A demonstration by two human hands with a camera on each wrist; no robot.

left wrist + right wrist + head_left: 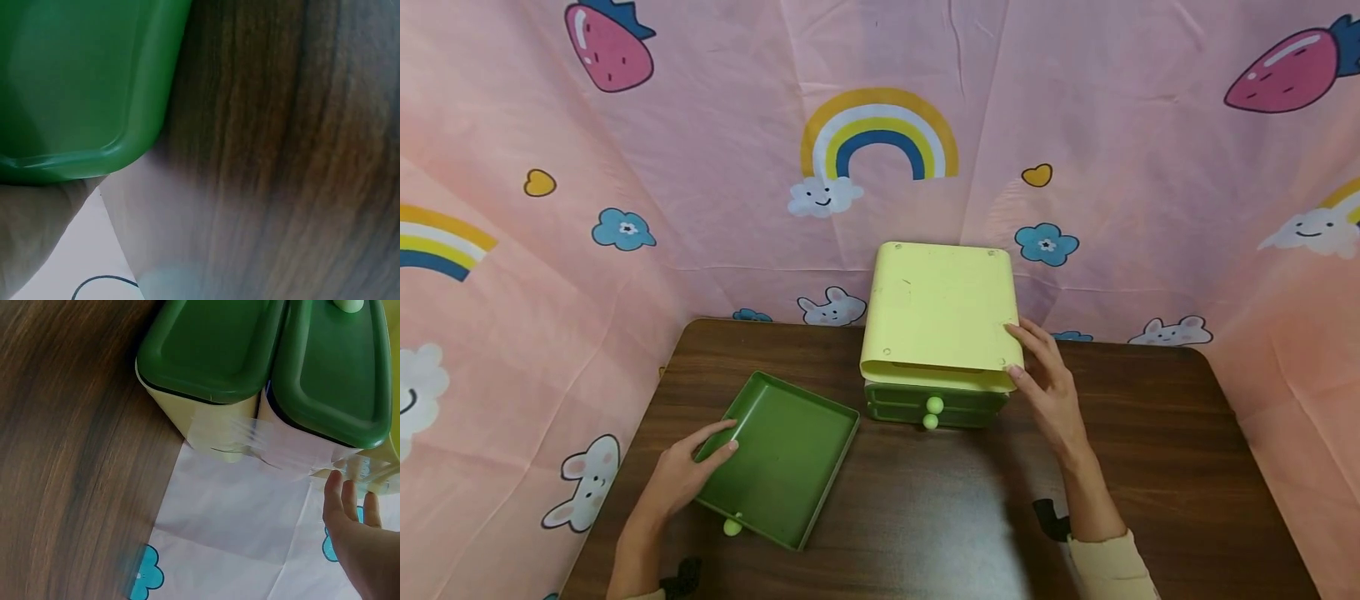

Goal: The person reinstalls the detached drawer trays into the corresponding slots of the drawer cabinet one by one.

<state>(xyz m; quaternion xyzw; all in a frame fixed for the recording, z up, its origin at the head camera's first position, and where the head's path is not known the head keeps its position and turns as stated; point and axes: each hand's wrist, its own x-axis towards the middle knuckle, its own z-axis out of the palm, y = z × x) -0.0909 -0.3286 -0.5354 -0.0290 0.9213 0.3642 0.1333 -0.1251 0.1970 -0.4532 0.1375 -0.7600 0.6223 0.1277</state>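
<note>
A green drawer (pixel 778 467) with a small light-green knob (pixel 732 527) is out at the left side of the table. My left hand (pixel 681 471) grips its left wall, with fingertips reaching over the rim; part of this hand is hidden behind the drawer (pixel 75 81) in the left wrist view. At the back stands a small drawer cabinet with a pale yellow top (pixel 943 304) and an open slot beneath that top. Below the slot, two green drawers (pixel 895 402) are in place. My right hand (pixel 1052 392) touches the cabinet's right side with its fingers extended.
The dark wooden table (pixel 925 517) carries the cabinet and drawer. Behind and beside it hangs a pink printed cloth (pixel 722 167), close to the cabinet's back. Clear tape (pixel 250 440) runs along the cabinet's side in the right wrist view.
</note>
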